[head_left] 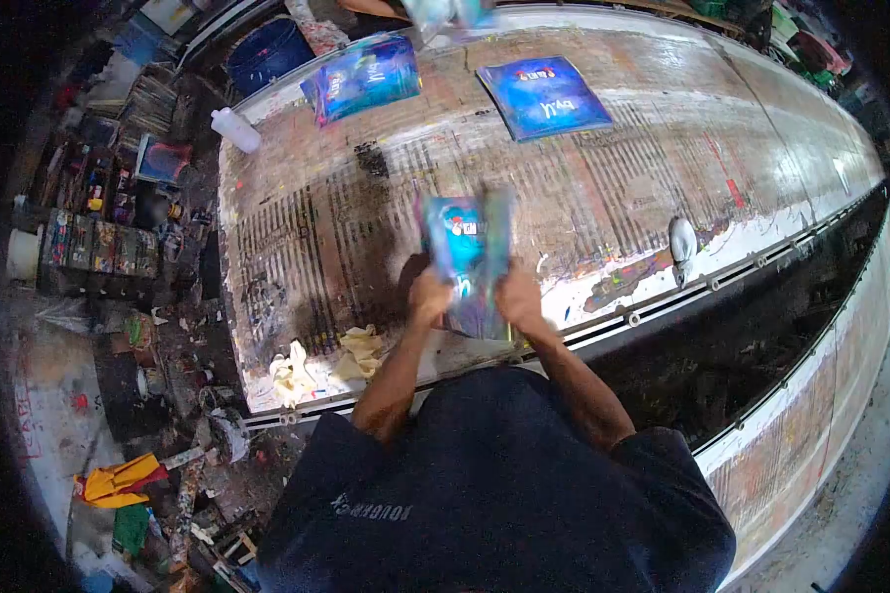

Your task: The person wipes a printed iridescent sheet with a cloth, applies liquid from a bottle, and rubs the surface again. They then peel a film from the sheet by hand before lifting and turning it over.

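Note:
Close in front of my body, over the near edge of the table, I have a glossy blue-and-purple printed sheet between both hands. It carries white and red lettering, and its right side is curled and blurred by motion. My left hand is closed on its left edge, while my right hand grips the right edge; the fingertips are partly hidden. Two similar printed stacks lie farther back: a blue one and a blue-green one.
The long, paint-stained table bears a white bottle, crumpled pale cloths and a small whitish object. Across the table, another person's arm shows beside a blurred sheet. A dark gap separates a second table.

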